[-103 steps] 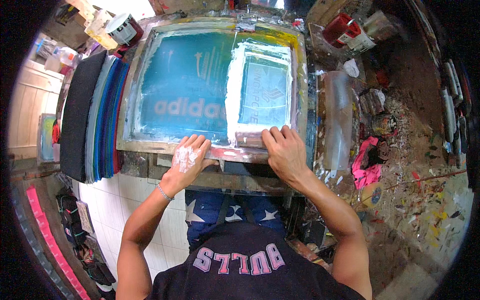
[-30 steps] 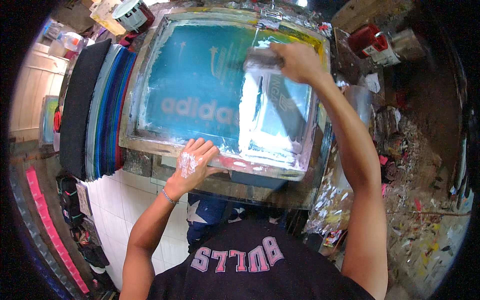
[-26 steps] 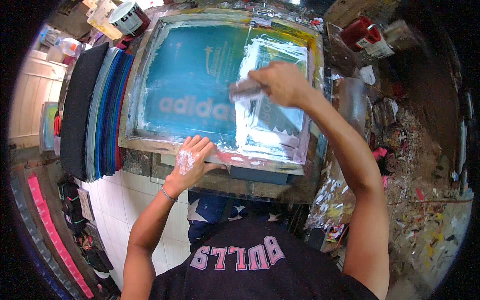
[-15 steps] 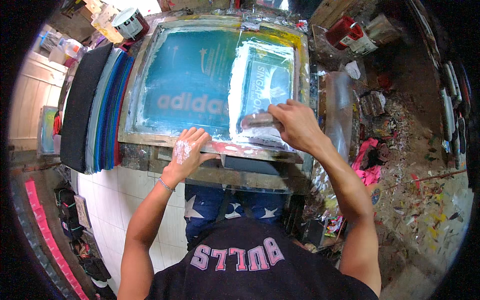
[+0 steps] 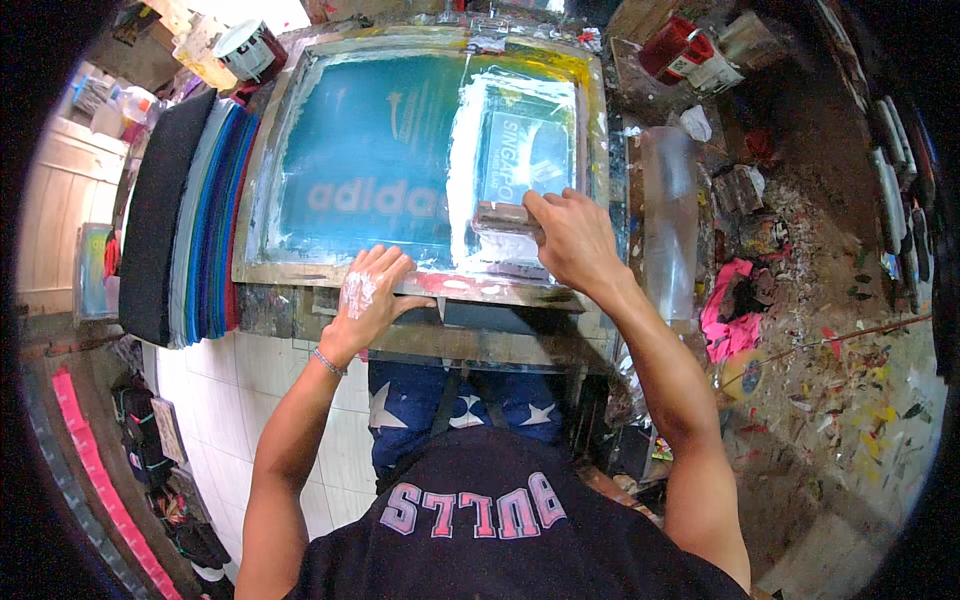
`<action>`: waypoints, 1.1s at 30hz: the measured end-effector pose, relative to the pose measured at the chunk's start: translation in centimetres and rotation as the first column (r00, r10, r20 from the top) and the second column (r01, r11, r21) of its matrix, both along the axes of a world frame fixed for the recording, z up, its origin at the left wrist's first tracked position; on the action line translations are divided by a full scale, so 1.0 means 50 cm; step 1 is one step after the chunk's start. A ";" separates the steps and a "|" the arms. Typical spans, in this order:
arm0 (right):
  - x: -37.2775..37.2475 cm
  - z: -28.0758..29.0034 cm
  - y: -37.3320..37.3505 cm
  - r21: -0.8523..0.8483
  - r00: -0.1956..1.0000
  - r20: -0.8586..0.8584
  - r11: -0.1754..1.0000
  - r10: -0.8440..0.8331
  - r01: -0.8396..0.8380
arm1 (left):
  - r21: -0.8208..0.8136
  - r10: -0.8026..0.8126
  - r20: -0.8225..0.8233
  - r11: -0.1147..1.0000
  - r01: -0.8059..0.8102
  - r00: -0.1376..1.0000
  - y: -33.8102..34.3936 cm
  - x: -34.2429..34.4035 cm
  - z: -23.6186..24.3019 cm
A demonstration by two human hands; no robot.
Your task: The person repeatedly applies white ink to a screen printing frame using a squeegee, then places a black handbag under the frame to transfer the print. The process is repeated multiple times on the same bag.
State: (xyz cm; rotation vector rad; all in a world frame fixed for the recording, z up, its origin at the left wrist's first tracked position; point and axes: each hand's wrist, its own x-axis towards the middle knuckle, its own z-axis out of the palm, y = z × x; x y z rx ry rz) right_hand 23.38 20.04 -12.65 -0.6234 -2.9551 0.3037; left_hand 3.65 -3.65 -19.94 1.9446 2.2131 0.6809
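A wooden-framed printing screen (image 5: 262, 190) with teal mesh lies flat on the bench in front of me. White ink covers a strip on the mesh's right part. My right hand (image 5: 570, 240) grips a squeegee (image 5: 505, 217) pressed on that white strip, near the frame's near edge. My left hand (image 5: 368, 295), smeared with white ink, lies flat with spread fingers on the frame's near rail.
A stack of dark and blue fabric pieces (image 5: 185, 215) lies left of the screen. A white tub (image 5: 248, 45) stands at the far left corner, red containers (image 5: 680, 50) at the far right. A clear plastic roll (image 5: 668, 220) and a pink rag (image 5: 728, 315) lie on the paint-spattered right side.
My right hand has drawn the squeegee from the far end of the white strip toward me, down to near the frame's near edge. My left hand stayed on the frame rail.
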 end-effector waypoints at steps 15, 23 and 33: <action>-0.052 -0.122 0.102 0.332 0.946 -0.322 0.941 0.048 0.065 | -0.052 -0.004 0.022 0.999 0.005 1.000 0.002 0.000 0.007; -0.219 0.006 0.338 0.150 0.993 -0.114 0.988 -0.019 0.036 | -0.119 -0.003 0.037 0.993 0.007 0.999 0.004 0.000 0.015; -0.113 -0.052 0.170 0.060 0.998 -0.060 0.998 0.007 -0.003 | -0.099 -0.022 0.045 0.995 0.026 0.999 0.003 -0.003 0.009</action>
